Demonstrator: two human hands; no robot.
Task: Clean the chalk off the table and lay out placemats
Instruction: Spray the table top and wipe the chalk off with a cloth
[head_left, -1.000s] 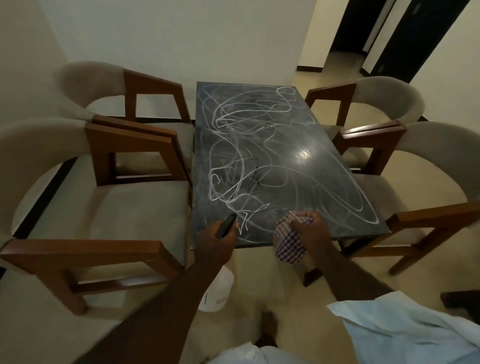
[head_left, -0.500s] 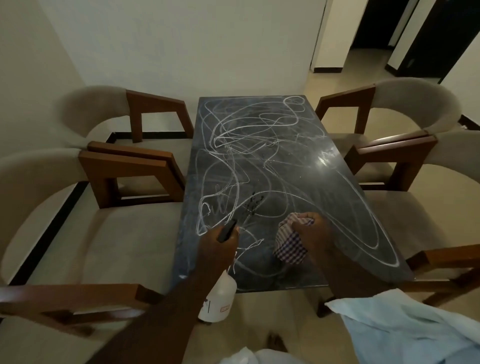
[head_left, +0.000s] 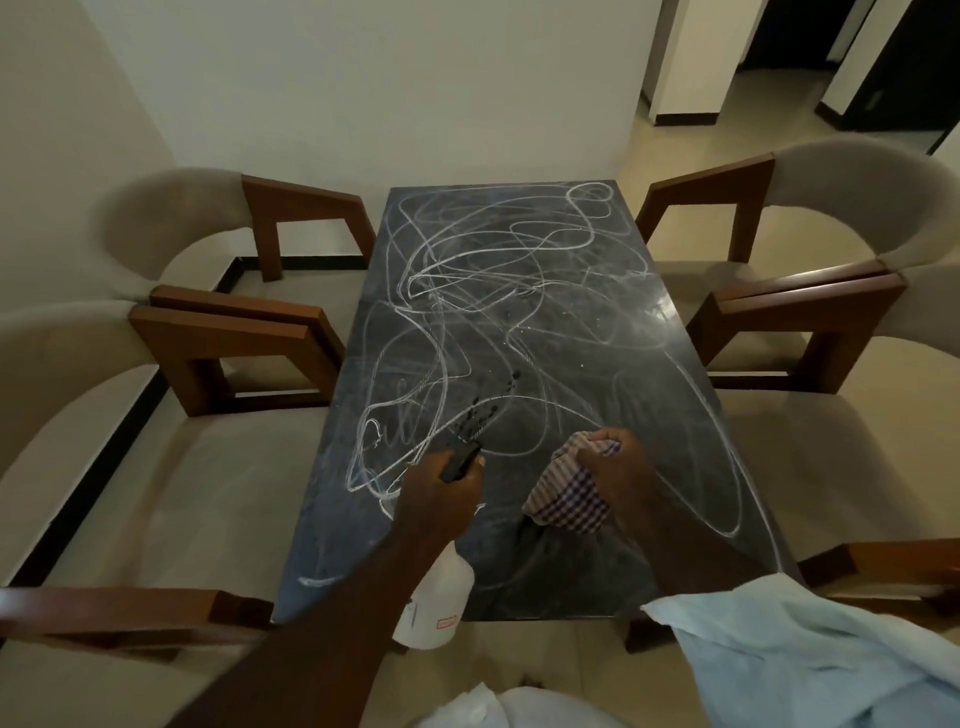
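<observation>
The left hand (head_left: 441, 499) is curled round the top of a light spray bottle (head_left: 436, 597) over the near end of the dark worktop (head_left: 639, 332), and the right hand (head_left: 615, 473) squeezes a soft checked cloth (head_left: 566, 499), bunched up so it is easy to hold, over the chalk lines (head_left: 441, 260).

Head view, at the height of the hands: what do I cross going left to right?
Seat of the near-left chair → left hand gripping the spray bottle → checked cloth → right hand holding it → near-right chair.
</observation>
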